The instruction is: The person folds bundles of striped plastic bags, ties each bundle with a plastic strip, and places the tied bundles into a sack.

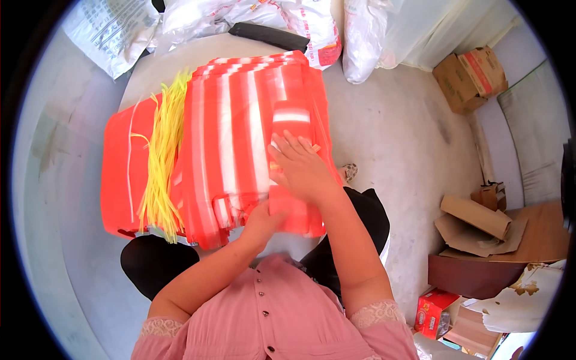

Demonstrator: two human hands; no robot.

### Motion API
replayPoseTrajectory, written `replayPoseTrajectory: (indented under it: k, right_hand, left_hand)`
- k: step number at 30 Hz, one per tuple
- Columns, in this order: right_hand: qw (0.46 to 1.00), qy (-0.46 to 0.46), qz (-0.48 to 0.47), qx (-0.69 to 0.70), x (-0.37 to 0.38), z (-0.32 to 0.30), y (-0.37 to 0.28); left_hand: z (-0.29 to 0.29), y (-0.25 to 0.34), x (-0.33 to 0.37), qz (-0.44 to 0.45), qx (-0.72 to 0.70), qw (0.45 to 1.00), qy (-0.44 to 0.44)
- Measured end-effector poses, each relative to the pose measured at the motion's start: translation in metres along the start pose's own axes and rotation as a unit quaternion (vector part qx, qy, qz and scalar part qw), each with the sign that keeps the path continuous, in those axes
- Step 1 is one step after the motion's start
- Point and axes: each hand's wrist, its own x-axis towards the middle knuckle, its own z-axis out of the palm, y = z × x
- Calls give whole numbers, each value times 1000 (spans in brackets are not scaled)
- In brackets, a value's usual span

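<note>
A stack of red-and-white striped plastic sheets or bags (228, 132) lies in front of me. On its right side is a narrow folded red piece with a white band (291, 115). My right hand (301, 168) rests flat over this folded piece, fingers stretched out and pointing away to the left. At the piece's near end, my left hand (263, 223) touches the plastic; its fingers are blurred and partly hidden. A bundle of thin yellow strips (159, 165) is draped left of the stack, over a red surface (117, 168).
White plastic sacks (309, 27) and a dark flat bundle (269, 37) are at the back. A cardboard box (470, 79) stands far right. Nearer on the right, flattened cardboard (477, 231) lies on a brown table (537, 231), with a red carton (435, 313) below. My knees flank the near edge.
</note>
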Motion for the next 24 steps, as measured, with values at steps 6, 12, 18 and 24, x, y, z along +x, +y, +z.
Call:
replayPoseTrajectory:
  k: [6, 12, 18, 24]
  right_hand:
    - [997, 69, 15, 43, 23, 22, 28]
    - [993, 97, 67, 11, 45, 23, 38]
    - [991, 44, 116, 57, 60, 16, 41]
    - [982, 68, 121, 125, 63, 37, 72]
  left_hand:
    - [-1, -10, 1, 8, 25, 999, 32]
    - [-1, -13, -1, 16, 29, 999, 35]
    - [-3, -14, -2, 13, 19, 999, 30]
    - [1, -12, 0, 15, 60, 998, 32]
